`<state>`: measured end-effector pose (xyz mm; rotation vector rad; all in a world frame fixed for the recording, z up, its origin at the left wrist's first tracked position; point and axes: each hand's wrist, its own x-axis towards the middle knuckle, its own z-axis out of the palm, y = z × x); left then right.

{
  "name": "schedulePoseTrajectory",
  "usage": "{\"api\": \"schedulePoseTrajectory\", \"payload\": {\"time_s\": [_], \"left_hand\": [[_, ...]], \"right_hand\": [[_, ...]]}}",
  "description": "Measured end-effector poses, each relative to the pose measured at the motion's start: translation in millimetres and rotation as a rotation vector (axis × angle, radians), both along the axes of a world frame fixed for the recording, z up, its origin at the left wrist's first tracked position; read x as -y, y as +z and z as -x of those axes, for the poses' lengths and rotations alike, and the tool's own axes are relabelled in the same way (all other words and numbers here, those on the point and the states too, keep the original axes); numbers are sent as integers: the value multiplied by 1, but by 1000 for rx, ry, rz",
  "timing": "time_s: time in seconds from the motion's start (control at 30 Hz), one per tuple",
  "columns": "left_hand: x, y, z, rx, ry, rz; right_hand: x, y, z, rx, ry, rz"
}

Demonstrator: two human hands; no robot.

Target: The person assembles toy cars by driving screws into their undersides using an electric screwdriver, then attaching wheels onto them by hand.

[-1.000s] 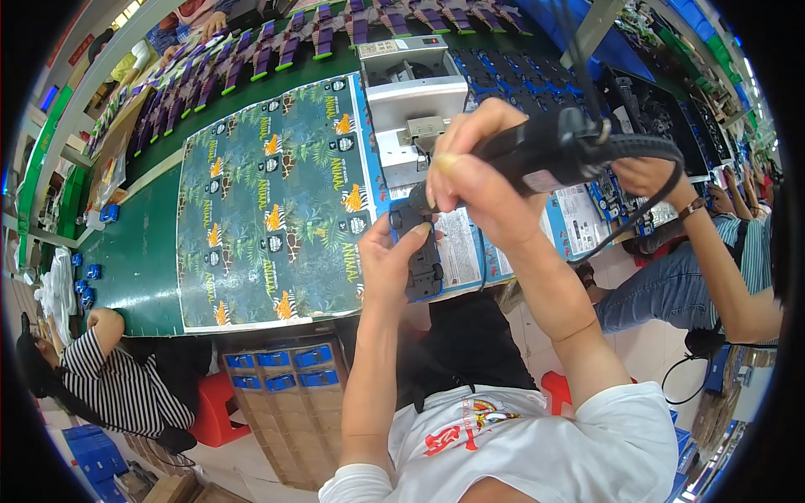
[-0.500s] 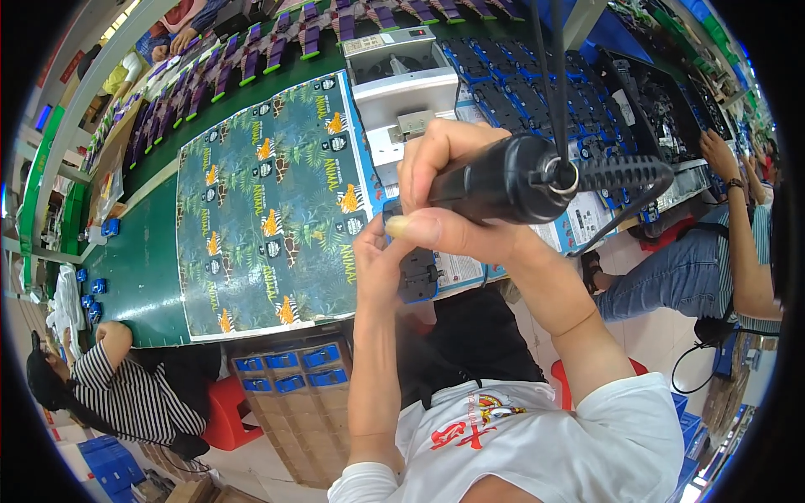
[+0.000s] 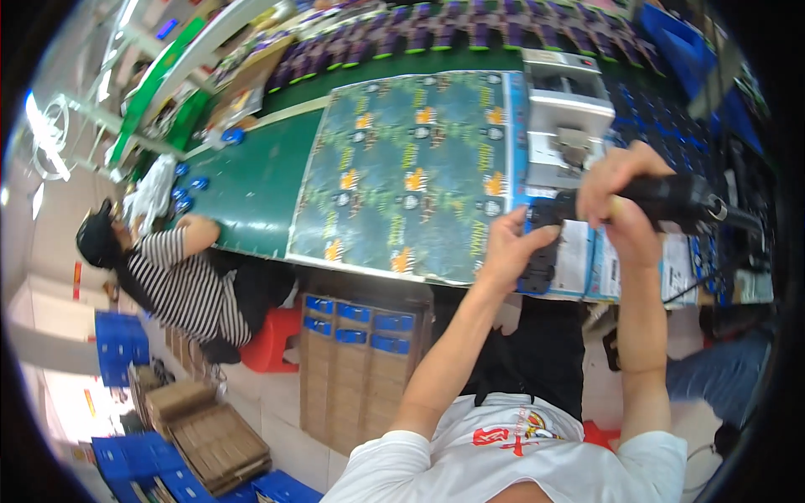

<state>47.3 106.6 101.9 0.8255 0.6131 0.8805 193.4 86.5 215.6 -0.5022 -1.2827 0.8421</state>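
My right hand (image 3: 619, 191) is wrapped around a black powered screwdriver (image 3: 671, 199) with a cable running off to the right. Its tip points left toward a small black device (image 3: 541, 251) that my left hand (image 3: 510, 250) holds at the front edge of the green table (image 3: 251, 180). The device rests over white printed sheets (image 3: 587, 260). Both forearms rise from the bottom of the view.
A large patterned sheet (image 3: 411, 172) covers the table's middle. A grey-white machine (image 3: 566, 117) stands behind my hands. Rows of dark small parts (image 3: 470, 38) line the far side. A person in a striped shirt (image 3: 180, 281) sits left. Stacked cardboard boxes (image 3: 352, 369) stand below the table.
The view has swung to the left, so my hands now sit at the right of the picture. The screwdriver has tilted down toward the black device, which my left hand keeps holding.
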Motion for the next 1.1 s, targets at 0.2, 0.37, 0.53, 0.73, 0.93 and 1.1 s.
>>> {"api": "schedulePoseTrajectory", "payload": {"time_s": [0.2, 0.37, 0.53, 0.73, 0.93, 1.1], "left_hand": [[-15, -2, 19, 499, 87, 455], [-9, -16, 15, 340, 24, 193], [-11, -1, 24, 289, 54, 196], [-15, -14, 17, 288, 69, 188], [-16, -12, 15, 252, 64, 198], [-14, -10, 15, 242, 94, 209]], "right_hand": [[-13, 25, -45, -10, -22, -211], [-43, 11, -56, -63, -262, -101], [-49, 21, -32, -6, -347, -116], [-52, 27, -29, 70, -392, -123], [-56, 23, -23, 200, -399, -25], [-70, 24, -17, 304, -427, -75]]}}
